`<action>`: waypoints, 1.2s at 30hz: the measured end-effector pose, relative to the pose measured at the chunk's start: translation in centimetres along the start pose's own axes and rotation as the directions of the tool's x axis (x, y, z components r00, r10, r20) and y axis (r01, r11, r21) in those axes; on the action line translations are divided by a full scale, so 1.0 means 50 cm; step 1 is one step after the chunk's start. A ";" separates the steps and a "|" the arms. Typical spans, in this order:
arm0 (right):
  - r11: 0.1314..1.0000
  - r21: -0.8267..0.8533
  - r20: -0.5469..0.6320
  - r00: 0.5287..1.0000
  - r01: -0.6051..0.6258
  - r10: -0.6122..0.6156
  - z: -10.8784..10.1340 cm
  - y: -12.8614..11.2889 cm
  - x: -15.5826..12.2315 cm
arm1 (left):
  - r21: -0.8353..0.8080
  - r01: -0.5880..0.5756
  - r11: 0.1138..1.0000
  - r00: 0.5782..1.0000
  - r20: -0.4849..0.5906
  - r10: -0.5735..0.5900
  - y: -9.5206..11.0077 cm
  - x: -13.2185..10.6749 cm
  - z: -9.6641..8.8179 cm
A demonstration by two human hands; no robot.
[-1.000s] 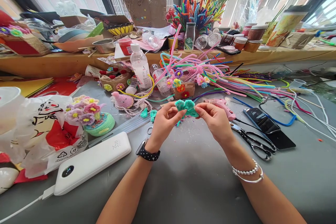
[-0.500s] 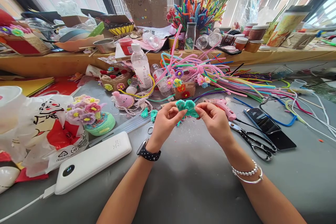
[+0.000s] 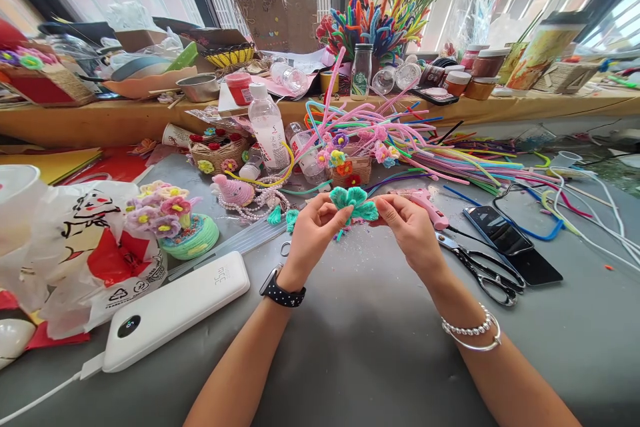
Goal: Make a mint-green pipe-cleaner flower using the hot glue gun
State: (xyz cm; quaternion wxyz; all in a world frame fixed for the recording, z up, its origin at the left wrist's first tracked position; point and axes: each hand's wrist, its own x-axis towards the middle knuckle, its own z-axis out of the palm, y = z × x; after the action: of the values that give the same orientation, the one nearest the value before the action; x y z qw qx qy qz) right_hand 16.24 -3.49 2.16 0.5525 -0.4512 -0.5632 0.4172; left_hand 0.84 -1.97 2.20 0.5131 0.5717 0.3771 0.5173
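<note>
Both my hands hold a teal pipe-cleaner flower [image 3: 353, 203] above the grey table [image 3: 360, 347]. My left hand [image 3: 313, 237], with a black dotted watch at the wrist, pinches the flower's left petals between thumb and fingers. My right hand [image 3: 410, 230], with silver bracelets at the wrist, pinches its right side. Two small teal pieces [image 3: 284, 216] lie on the table just left of my left hand.
Pink glue gun [image 3: 425, 202], black scissors [image 3: 487, 270] and a phone [image 3: 510, 243] lie to the right. A white power bank [image 3: 175, 310], a plastic bag [image 3: 85, 247] and a flower pot craft [image 3: 175, 220] sit left. Loose pipe cleaners [image 3: 450, 160], baskets and a bottle [image 3: 269, 128] crowd the back.
The teal flower has been turned and lifted slightly, its petals now showing more to the left. Both hands stay in nearly the same place.
</note>
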 end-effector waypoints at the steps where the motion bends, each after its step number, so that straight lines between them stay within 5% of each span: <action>1: 1.000 -0.018 0.002 1.000 -0.011 0.011 0.000 -0.001 0.000 | -0.005 0.004 1.000 1.000 -0.004 -0.004 0.000 0.000 0.000; 21: 0.996 -0.091 -0.037 0.999 0.016 -0.019 0.006 0.002 -0.007 | 0.030 0.007 1.000 1.000 0.008 -0.007 -0.002 0.001 0.001; 36: 0.997 0.066 -0.081 0.996 -0.031 0.036 0.004 -0.001 -0.003 | -0.100 0.101 0.990 0.995 -0.002 -0.101 0.012 0.001 -0.002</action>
State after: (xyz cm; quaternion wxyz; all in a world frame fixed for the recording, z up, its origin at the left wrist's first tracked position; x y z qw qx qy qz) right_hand 16.02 -3.62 2.15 0.5824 -0.4594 -0.5184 0.4255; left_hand 0.72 -2.02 2.79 0.5653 0.5236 0.3810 0.5110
